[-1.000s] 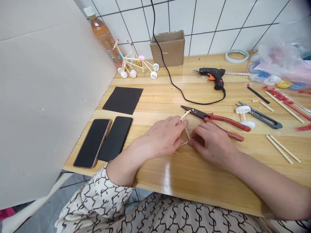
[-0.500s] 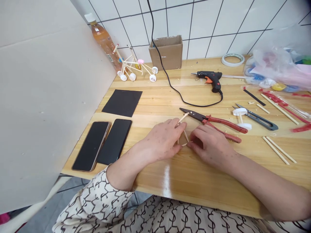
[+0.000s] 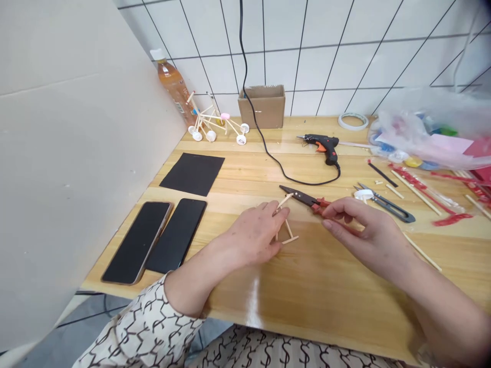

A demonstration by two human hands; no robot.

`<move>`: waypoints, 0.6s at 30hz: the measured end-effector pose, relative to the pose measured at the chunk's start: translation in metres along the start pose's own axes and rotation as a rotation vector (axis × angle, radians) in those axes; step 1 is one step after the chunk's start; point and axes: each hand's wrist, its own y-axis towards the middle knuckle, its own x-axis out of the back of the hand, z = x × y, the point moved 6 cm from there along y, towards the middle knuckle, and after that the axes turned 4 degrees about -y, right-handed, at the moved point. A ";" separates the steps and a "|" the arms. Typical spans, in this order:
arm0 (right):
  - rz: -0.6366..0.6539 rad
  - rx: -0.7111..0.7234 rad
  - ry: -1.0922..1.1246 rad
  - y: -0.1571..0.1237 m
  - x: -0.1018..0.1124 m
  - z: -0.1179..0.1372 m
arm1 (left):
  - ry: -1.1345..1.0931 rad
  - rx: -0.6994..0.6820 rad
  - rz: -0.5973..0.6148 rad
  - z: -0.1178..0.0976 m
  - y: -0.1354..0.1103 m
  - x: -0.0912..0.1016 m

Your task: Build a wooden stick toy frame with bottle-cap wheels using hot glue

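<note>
My left hand [image 3: 253, 235] rests on the wooden table [image 3: 307, 286], its fingertips closed on a small frame of thin wooden sticks [image 3: 288, 232] that lies flat. My right hand [image 3: 368, 230] is a little to the right of the frame, apart from it. Its fingers curl around the red handles of the pliers [image 3: 299, 196], whose dark jaws point left toward the stick frame.
Two phones [image 3: 136, 240] [image 3: 176, 235] and a black sheet [image 3: 193, 173] lie left. A glue gun [image 3: 322, 143] with its cord, a cardboard box [image 3: 263, 106], a stick model [image 3: 215, 125], a bottle [image 3: 172, 84], tape [image 3: 353, 120], snips [image 3: 387, 204], loose sticks [image 3: 422, 253] and a plastic bag [image 3: 422, 133] sit behind and right.
My right hand let go of the stick frame and moved right onto the pliers' handles. My left hand stayed on the frame. The view tilted up.
</note>
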 end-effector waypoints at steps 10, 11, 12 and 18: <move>-0.026 -0.278 -0.257 0.054 0.049 -0.046 | -0.021 0.000 -0.025 -0.001 -0.002 0.002; -0.025 -0.334 -0.318 0.066 0.052 -0.053 | -0.021 0.000 -0.023 -0.001 -0.002 0.002; -0.044 -0.398 -0.376 0.077 0.054 -0.060 | -0.021 0.000 -0.019 -0.001 -0.002 0.002; -0.007 -0.518 -0.469 0.139 0.038 -0.094 | -0.032 0.021 0.013 -0.001 -0.002 0.003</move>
